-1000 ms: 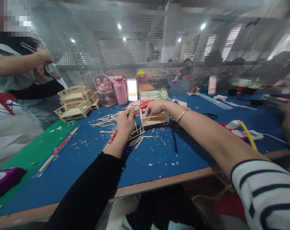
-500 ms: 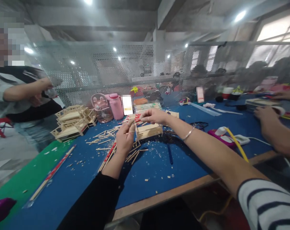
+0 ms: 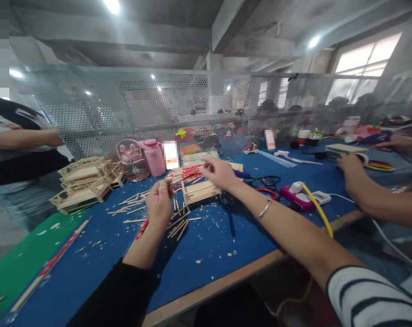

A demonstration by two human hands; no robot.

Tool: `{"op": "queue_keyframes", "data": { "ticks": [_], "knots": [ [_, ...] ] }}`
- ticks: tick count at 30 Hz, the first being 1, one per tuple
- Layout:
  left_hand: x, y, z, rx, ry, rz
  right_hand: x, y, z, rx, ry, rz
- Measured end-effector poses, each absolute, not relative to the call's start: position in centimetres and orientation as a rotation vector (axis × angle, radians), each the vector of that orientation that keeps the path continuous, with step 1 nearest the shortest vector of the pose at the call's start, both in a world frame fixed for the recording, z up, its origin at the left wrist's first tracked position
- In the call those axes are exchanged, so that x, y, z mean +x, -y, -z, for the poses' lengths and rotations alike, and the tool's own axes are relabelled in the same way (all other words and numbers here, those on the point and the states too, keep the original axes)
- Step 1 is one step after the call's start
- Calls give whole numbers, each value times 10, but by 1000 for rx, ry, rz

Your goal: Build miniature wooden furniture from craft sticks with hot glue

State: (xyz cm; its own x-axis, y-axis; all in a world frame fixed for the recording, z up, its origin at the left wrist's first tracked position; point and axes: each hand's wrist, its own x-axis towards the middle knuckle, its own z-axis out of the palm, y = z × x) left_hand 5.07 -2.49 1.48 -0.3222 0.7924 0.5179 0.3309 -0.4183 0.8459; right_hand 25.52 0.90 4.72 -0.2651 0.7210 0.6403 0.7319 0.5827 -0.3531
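the small wooden frame (image 3: 199, 193) sits on the worktop (image 3: 192, 272) between the grips, just beside the right grip (image 3: 222, 174). the left grip (image 3: 159, 202) looks pinched, the right loosely curled; i can't tell how far open, or whether either holds anything. a dipping right wrist might knock the frame askew. blurred fingertips; the right grip hides the frame's far corner.

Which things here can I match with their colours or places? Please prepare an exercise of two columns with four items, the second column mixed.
Column 1
1. small wooden frame
2. bracelet
3. opaque bottle
4. left sleeve

Column 2
A. pink
B. on the blue tabletop, near the right hand
C. black
D. around the right wrist

Pairs: 1-B, 2-D, 3-A, 4-C
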Motion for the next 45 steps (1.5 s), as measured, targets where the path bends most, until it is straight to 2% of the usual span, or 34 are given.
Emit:
{"op": "queue_keyframes", "data": {
  "ticks": [4,7,14,24,30,34,36,45],
  "knots": [
    [24,10,-6,1682,-1564,-1711,310,-42,-24,-1900,1781,169],
    [19,3,2,1675,-1520,-1588,332,-56,-1,-2081,1891,113],
    [28,11,8,1878,-1484,-1351,341,-62,15,-2000,1867,167],
    [36,16,14,1893,-1551,-1241,341,-57,15,-1972,1783,134],
    [31,9,22,1829,-1548,-1202,344,-27,-18,-1567,1617,12],
    [33,8,23,1824,-1520,-1186,327,8,-27,-1241,1694,-433],
    [33,8,22,1883,-1548,-1163,315,21,-21,-1100,1807,-542],
    [34,7,23,1979,-1524,-1097,303,27,1,-1020,2032,-411]
  ]
}}
